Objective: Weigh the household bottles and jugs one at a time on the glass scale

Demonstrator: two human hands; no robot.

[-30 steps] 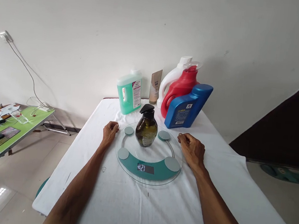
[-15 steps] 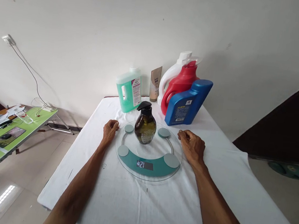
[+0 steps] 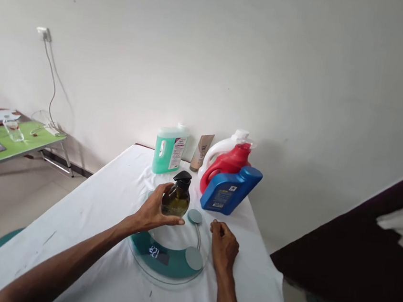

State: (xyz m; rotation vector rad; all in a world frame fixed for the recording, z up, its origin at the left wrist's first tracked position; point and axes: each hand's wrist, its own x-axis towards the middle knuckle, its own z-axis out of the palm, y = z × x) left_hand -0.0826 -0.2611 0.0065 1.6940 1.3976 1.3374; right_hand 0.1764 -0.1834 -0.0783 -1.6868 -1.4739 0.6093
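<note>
Left hand (image 3: pixel 152 211) gripping pump bottle (image 3: pixel 176 200) on scale (image 3: pixel 168 263).
Right hand (image 3: pixel 223 247) loosely curled, holding nothing, resting on tablecloth (image 3: pixel 82 225) just right of scale.

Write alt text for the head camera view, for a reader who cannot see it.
A person's left hand grips a dark pump bottle standing on a round glass scale on a white-covered table. The right hand rests beside the scale, and green, white, red and blue jugs stand by the wall behind.
</note>
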